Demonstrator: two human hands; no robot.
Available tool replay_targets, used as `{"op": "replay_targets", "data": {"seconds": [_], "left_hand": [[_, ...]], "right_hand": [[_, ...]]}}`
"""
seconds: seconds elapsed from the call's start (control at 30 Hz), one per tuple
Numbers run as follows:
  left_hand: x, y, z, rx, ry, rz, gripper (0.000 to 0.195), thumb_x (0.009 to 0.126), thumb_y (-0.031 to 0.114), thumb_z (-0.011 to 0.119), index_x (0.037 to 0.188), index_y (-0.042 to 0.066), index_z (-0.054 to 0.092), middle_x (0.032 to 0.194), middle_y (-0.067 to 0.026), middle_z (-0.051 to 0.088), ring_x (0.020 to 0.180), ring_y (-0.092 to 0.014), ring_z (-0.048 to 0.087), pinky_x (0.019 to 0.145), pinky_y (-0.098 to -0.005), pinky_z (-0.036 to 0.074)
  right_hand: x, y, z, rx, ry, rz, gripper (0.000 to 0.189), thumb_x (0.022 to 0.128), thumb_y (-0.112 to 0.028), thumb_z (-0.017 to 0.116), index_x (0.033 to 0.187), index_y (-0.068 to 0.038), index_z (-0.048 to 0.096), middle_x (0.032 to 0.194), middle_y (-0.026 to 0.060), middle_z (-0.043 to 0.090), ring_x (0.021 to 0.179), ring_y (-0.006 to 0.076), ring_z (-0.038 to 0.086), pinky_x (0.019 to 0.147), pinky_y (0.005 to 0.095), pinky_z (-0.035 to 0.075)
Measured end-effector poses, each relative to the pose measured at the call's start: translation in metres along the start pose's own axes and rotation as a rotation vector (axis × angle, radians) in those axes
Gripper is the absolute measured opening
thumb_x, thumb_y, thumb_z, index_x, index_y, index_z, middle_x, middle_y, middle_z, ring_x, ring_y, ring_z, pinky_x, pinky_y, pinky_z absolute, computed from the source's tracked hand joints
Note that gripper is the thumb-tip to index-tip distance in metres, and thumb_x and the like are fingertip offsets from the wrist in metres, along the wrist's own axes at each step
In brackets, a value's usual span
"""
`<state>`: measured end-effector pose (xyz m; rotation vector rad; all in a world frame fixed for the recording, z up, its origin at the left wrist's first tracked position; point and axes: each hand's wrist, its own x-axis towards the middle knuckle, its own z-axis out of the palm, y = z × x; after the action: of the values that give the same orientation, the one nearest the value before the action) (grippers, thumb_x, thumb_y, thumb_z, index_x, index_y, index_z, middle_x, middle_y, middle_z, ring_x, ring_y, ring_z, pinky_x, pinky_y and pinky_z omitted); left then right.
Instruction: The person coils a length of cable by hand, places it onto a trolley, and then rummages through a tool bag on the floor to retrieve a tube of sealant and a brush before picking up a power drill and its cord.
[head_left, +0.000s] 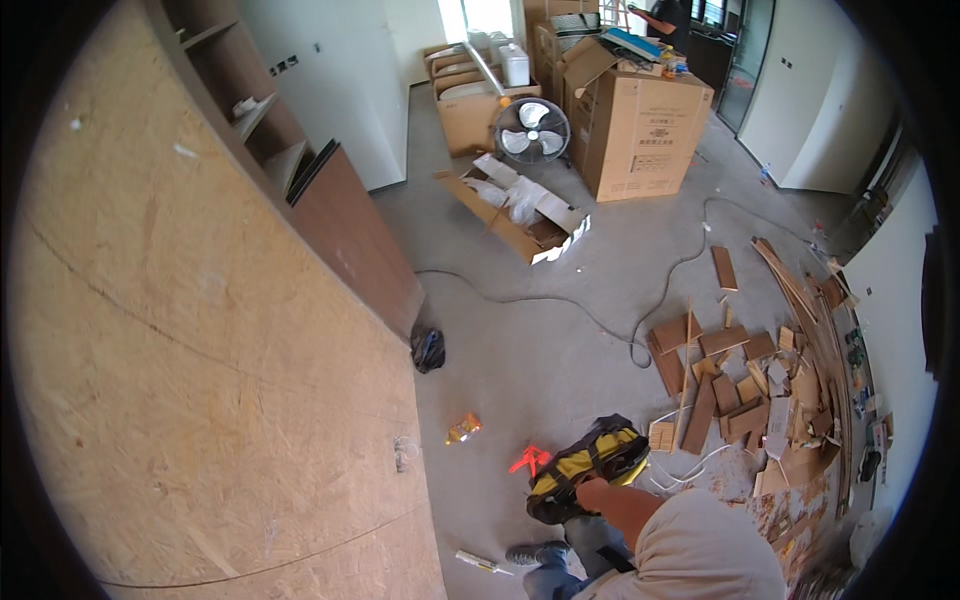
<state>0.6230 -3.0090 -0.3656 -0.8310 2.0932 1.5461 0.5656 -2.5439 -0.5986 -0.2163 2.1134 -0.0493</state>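
Observation:
My right arm, in a light sleeve, reaches to a yellow and black tool bag (589, 465) on the grey floor. My right hand (591, 493) is at the bag's near side; its fingers are hidden, so its grip cannot be told. My left hand is out of view. Just left of the bag lies a bright orange-red object (531, 458), too small to name surely. A crumpled orange and yellow packet (464, 427) is farther left. A white tube, probably sealant (480, 561), lies near my shoe (536, 553).
Wood flooring offcuts (742, 405) are heaped at right, beside long strips along the wall. A cable (540, 298) crosses the floor. Beyond are an open carton (517, 214), a fan (532, 131), and a large cardboard box (649, 139). An OSB panel (225, 375) fills the left. Another person (667, 22) stands far back.

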Motion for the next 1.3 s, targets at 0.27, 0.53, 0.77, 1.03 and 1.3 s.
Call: {"op": "replay_targets", "data": {"seconds": [0.27, 0.53, 0.77, 1.03, 1.3], "left_hand": [[0.073, -0.049, 0.001, 0.027, -0.138, -0.026, 0.021, 0.092, 0.019, 0.061, 0.099, 0.001, 0.069, 0.095, -0.0100, 0.067, 0.081, -0.019, 0.067, 0.069, -0.0287, 0.058], [0.191, 0.030, 0.101, 0.294, -0.391, -0.258, 0.021, 0.094, 0.018, 0.055, 0.098, 0.001, 0.067, 0.091, -0.0110, 0.069, 0.081, -0.021, 0.068, 0.069, -0.0336, 0.057], [0.274, 0.076, 0.104, -0.237, -0.373, -0.569, 0.020, 0.093, 0.015, 0.053, 0.099, -0.001, 0.065, 0.089, -0.0120, 0.069, 0.084, -0.021, 0.068, 0.069, -0.0346, 0.056], [0.415, 0.279, 0.169, 0.121, -0.450, -0.228, 0.031, 0.097, 0.025, 0.052, 0.109, 0.000, 0.064, 0.092, -0.0109, 0.070, 0.079, -0.017, 0.067, 0.073, -0.0307, 0.054], [0.459, 0.355, 0.229, 0.228, -0.400, -0.320, 0.030, 0.095, 0.021, 0.055, 0.110, -0.004, 0.063, 0.096, -0.0128, 0.070, 0.085, -0.019, 0.067, 0.076, -0.0298, 0.054]], "right_hand": [[-0.036, 0.100, -0.075, 0.114, -0.172, 0.107, 0.076, 0.082, -0.023, 0.064, 0.151, -0.029, 0.035, 0.106, 0.0131, 0.070, 0.093, 0.0349, 0.067, 0.076, 0.0472, 0.054], [-0.036, 0.154, -0.126, 0.532, -0.090, 0.251, 0.031, 0.076, -0.030, 0.066, 0.095, -0.008, 0.075, 0.088, 0.0175, 0.071, 0.085, 0.0350, 0.070, 0.075, 0.0442, 0.054], [0.005, 0.168, -0.223, 0.866, -0.032, 0.505, 0.039, 0.082, -0.037, 0.060, 0.074, 0.000, 0.071, 0.072, 0.0203, 0.069, 0.077, 0.0354, 0.070, 0.072, 0.0432, 0.054], [0.130, 0.170, -0.348, 0.881, 0.373, 0.373, 0.039, 0.092, -0.035, 0.053, 0.093, 0.003, 0.061, 0.089, 0.0289, 0.065, 0.089, 0.0493, 0.061, 0.079, 0.0551, 0.048], [0.322, 0.210, -0.445, 0.850, 0.385, 0.280, 0.033, 0.095, -0.030, 0.052, 0.093, 0.003, 0.055, 0.091, 0.0288, 0.065, 0.089, 0.0476, 0.063, 0.077, 0.0554, 0.050]]}}
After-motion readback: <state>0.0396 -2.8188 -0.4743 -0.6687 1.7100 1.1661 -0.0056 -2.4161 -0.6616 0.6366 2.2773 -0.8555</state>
